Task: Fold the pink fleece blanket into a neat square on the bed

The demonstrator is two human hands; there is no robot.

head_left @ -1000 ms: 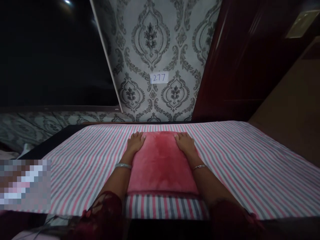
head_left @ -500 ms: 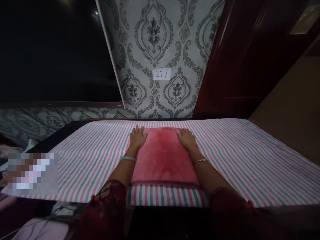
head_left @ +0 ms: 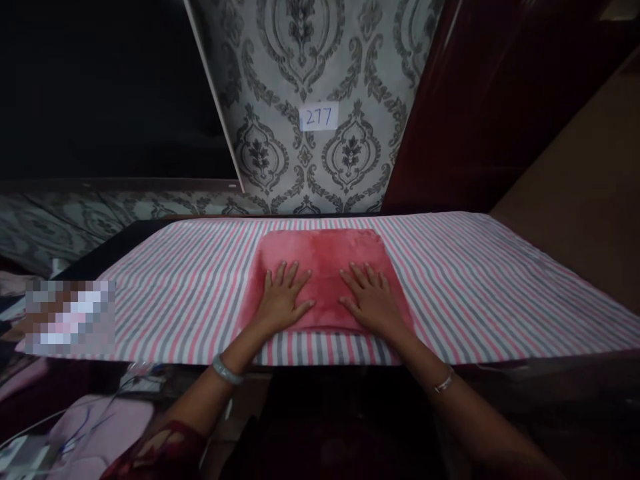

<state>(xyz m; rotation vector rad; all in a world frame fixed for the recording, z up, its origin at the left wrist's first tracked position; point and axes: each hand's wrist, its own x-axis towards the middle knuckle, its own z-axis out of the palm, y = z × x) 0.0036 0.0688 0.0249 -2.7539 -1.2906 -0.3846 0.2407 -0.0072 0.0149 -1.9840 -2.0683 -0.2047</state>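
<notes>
Left hand [head_left: 281, 300] and right hand [head_left: 373, 301] lie flat, fingers spread, palms pressed on the near half of the folded red towel [head_left: 325, 260]; nothing is gripped. The towel sits centred on the striped sheet [head_left: 475, 287] covering the table. Advisable: press evenly, sweeping outward, keeping edges square. Label "277" [head_left: 319, 117] is on the wallpaper beyond.

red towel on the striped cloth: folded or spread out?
Folded. The red towel lies as a compact, thick rectangle with rounded corners on the striped cloth; the left hand and right hand press flat on its near half.
</notes>
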